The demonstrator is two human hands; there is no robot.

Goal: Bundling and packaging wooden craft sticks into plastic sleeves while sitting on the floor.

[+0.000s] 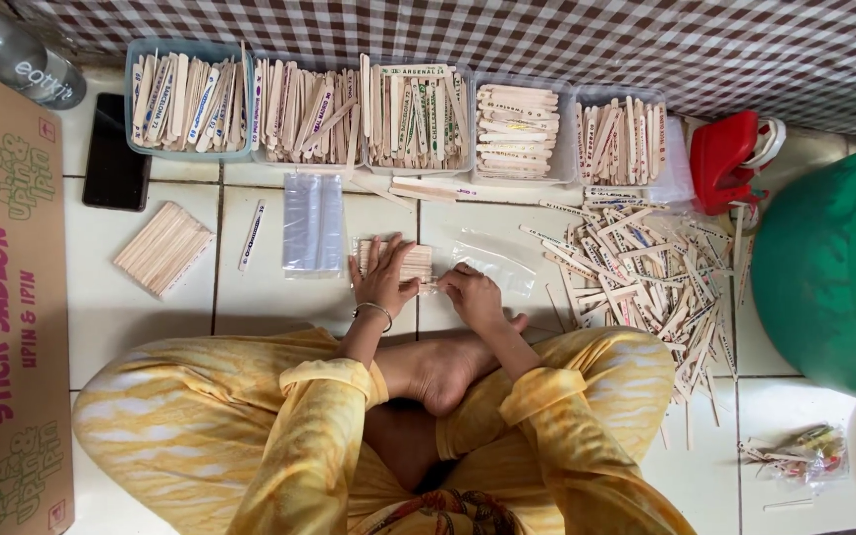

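I sit cross-legged on a white tiled floor in yellow clothes. My left hand, with a bracelet at the wrist, lies flat on a small row of wooden sticks on the floor. My right hand pinches the right end of that row, next to a clear plastic bag. A big loose heap of printed wooden sticks lies to my right.
Several clear trays of sorted sticks line the checked cloth at the back. A stack of plain sticks, a black phone, a cardboard box, plastic bags, a red object and a green bucket surround me.
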